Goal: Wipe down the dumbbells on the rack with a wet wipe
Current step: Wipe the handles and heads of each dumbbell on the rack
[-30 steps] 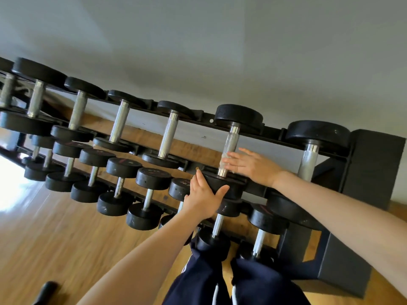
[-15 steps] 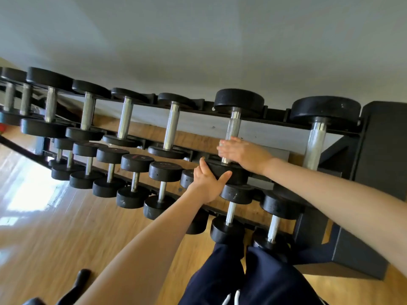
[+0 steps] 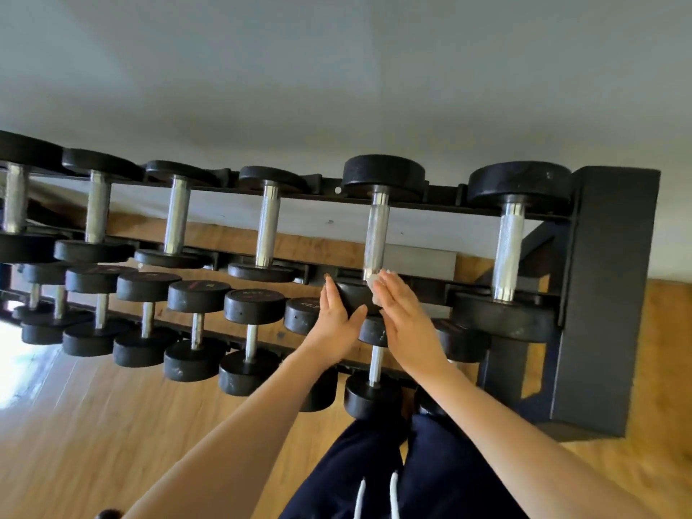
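Two tiers of dumbbells fill the rack [image 3: 606, 294]. On the upper one, the right hand [image 3: 406, 324] has slid off the handle [image 3: 375, 237] onto the near head [image 3: 355, 295], flat fingers pressing the wet wipe [image 3: 375, 290]; the left hand [image 3: 337, 324] braces it, fingers straight. Head-wiping has likely begun.

Illumination is soft, even daylight. The brightest zone is an overexposed patch on the tan wooden plank floor [image 3: 22, 365] at the left edge. The pale grey wall [image 3: 337, 69] is evenly lit, with no hard shadows. The chrome knurled dumbbell handles [image 3: 376, 237] carry mild glare. Wide-angle distortion bends the black steel rack [image 3: 606, 294] and tilts the horizon. Focus is slightly soft throughout, softest at the frame edges.
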Tool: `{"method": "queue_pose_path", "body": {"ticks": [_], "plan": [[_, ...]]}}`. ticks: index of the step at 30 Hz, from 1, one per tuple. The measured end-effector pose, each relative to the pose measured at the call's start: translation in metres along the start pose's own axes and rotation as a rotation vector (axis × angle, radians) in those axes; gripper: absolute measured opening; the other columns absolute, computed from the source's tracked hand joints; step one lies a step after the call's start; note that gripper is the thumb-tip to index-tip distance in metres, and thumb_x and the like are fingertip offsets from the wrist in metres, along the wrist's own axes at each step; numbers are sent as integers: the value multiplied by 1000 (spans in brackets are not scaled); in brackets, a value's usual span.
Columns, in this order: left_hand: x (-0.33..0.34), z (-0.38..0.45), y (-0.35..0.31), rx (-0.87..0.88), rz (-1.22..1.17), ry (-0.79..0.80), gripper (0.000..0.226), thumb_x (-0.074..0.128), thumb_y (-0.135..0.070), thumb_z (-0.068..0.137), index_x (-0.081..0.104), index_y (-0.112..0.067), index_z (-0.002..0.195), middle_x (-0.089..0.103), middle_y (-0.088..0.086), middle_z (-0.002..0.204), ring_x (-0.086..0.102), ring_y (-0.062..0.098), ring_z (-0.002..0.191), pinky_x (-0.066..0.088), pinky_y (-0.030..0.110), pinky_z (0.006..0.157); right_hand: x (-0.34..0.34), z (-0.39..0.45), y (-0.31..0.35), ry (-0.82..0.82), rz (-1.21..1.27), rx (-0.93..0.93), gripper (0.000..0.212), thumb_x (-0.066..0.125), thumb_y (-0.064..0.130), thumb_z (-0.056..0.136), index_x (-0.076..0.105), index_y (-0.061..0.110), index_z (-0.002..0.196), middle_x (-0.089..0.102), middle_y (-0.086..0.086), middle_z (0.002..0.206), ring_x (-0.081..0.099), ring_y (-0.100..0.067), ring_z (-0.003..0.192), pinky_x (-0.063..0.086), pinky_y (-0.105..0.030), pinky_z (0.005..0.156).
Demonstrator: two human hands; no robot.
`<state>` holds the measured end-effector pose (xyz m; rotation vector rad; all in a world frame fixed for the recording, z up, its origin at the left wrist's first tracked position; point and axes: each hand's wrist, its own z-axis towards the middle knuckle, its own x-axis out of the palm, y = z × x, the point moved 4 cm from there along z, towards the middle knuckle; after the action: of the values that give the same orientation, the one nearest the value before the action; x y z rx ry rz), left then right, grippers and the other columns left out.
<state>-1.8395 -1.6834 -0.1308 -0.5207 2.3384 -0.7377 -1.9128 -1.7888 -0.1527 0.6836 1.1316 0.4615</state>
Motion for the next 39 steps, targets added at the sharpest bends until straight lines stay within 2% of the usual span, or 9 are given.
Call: {"method": "queue_pose_path", "body": {"ticks": [6, 9, 12, 15, 19, 23, 27, 32, 39], "plan": [[-4, 4, 10, 89, 9, 33, 85, 48, -29, 101, -19, -17, 152, -3, 0, 163, 7, 20, 149, 13, 33, 117, 14, -22, 3, -137, 166, 372, 55, 32, 25, 99, 7, 16, 147, 4, 5, 156, -3, 10, 140, 6, -5, 109], [-10, 12, 21, 76, -85, 2, 82, 57, -35, 95, 3, -22, 155, 37, 2, 152, 36, 18, 139, 34, 37, 114, 25, -20, 20, -103, -21, 246, 58, 31, 25, 98, 6, 12, 150, 4, -6, 158, -2, -12, 146, 2, -22, 117], [-15, 14, 29, 68, -185, -37, 31, 53, -19, 99, 49, -21, 129, 66, -5, 109, 61, 11, 108, 49, 12, 77, 36, -10, 28, -7, -352, 3, 55, 30, 24, 94, 23, 7, 146, 24, -13, 154, 15, -27, 144, 9, -39, 119], [-17, 15, 33, 72, -193, -61, 24, 45, -20, 102, 52, -23, 124, 65, -7, 107, 61, 6, 101, 48, 6, 72, 27, -15, 16, -31, -366, -22, 54, 31, 17, 93, 25, 10, 147, 29, -11, 152, 24, -26, 141, 24, -40, 114], [-11, 12, 24, 97, -149, -138, 54, 39, -33, 103, 26, -18, 153, 39, -1, 151, 37, 18, 138, 32, 40, 116, 20, -19, 18, -209, -141, 426, 54, 33, 21, 101, 9, 13, 148, 5, 0, 154, 10, -12, 141, 24, -27, 114], [-5, 12, 22, 127, -175, -157, 72, 40, -61, 91, 29, -21, 150, 31, 7, 155, 36, 22, 140, 32, 45, 115, 35, -14, 39, -76, -304, 138, 53, 34, 20, 93, 31, 4, 144, 29, -16, 151, 20, -26, 143, 21, -37, 115], [-11, 3, 22, 211, 0, -146, 60, 32, -35, 104, 10, -13, 155, 16, 4, 162, 15, 17, 148, 13, 29, 117, 27, -14, 27, -59, -255, 61, 54, 35, 15, 92, 28, 13, 146, 27, -5, 153, 15, -20, 144, 18, -39, 116], [-15, 1, 20, 421, 316, -140, 65, 34, -32, 104, -1, -12, 155, 0, 2, 163, -2, 11, 149, 10, 27, 118, 23, -1, 34, -247, 37, 490, 55, 40, 19, 101, 15, 17, 150, 4, 5, 155, 8, -15, 145, 22, -22, 112], [-13, 0, 23, 500, 445, -138, 67, 31, -36, 104, -7, -11, 153, -12, 1, 162, -22, 4, 138, -6, 26, 117, 6, -14, 31, -94, -165, 91, 55, 64, -2, 84, 48, 7, 136, 43, -9, 145, 37, -20, 135, 41, -32, 102]]}}
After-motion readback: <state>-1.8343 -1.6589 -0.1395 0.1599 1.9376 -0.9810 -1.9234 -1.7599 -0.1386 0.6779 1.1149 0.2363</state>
